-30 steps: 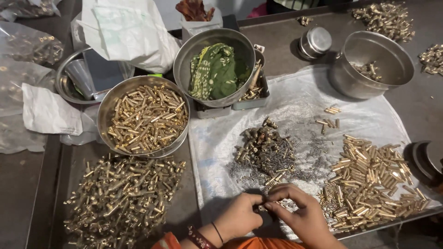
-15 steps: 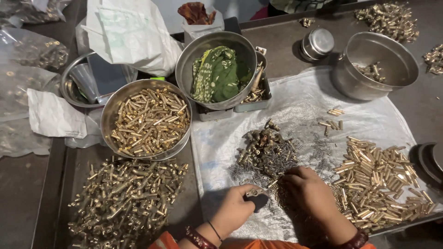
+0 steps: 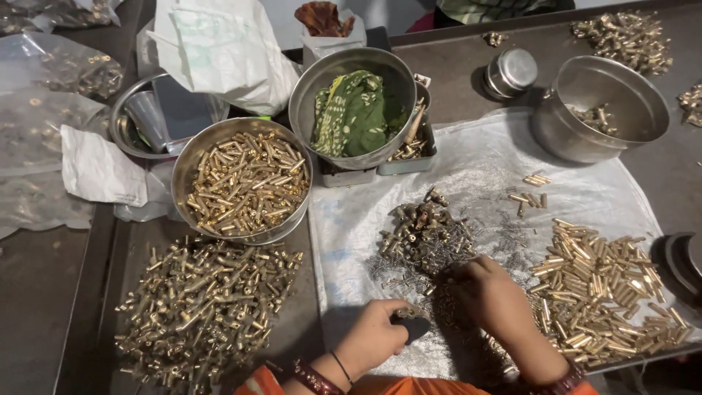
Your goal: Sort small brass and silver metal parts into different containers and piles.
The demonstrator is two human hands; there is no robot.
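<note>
My left hand (image 3: 374, 338) is curled at the near edge of the white cloth (image 3: 468, 168), its fingers closed on a small dark piece beside the mound of dull brass parts (image 3: 420, 227). My right hand (image 3: 488, 294) lies palm down over the fine grey metal bits just below that mound, fingers bent into them. What its fingers hold is hidden. To its right spreads a pile of shiny brass tubes (image 3: 607, 289).
A steel bowl of brass tubes (image 3: 243, 179) sits at left above a loose heap of brass parts (image 3: 201, 311). Behind are a steel pot with green cloth (image 3: 355, 110), a nearly empty steel bowl (image 3: 599, 110), a small lidded tin (image 3: 510, 72) and white plastic bags (image 3: 219, 51).
Both hands were together at the near edge; the right has reached up into the grey bits under the mound, and the left has drawn slightly left.
</note>
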